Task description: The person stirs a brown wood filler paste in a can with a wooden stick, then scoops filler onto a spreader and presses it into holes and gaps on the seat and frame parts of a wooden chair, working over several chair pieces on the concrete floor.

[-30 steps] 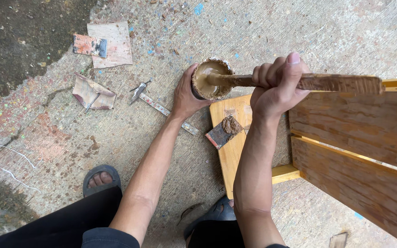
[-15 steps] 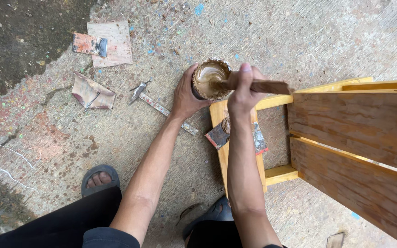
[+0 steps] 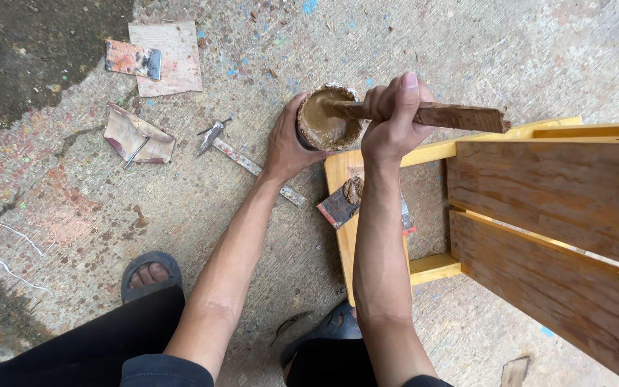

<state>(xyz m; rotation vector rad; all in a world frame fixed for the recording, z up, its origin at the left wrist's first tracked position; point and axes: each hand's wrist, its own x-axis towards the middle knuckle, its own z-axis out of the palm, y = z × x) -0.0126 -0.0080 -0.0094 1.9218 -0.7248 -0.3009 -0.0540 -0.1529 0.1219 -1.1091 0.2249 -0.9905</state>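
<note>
Head view, near upper centre of the frame: the left hand (image 3: pixel 288 147) wraps around a small round can (image 3: pixel 326 118) of brown paste (its rim caked with the same stuff), steadying it on the concrete floor (image 3: pixel 73 215). Just right of it, the right hand (image 3: pixel 393 118) is clenched around a flat wooden stick (image 3: pixel 438 115) whose tip sits in the paste. A putty knife (image 3: pixel 342 204) lies below on a yellow wooden frame (image 3: pixel 431 269); a hammer (image 3: pixel 234 152) lies left of the can.

Bare concrete floor (image 3: pixel 467 43) lies open beyond and left of the can (image 3: pixel 324 118), while the hammer (image 3: pixel 241 154), the scrapers (image 3: pixel 137 136) and boards (image 3: pixel 170 54) clutter the left, and the wooden frame (image 3: pixel 553 208) blocks the right side.
</note>
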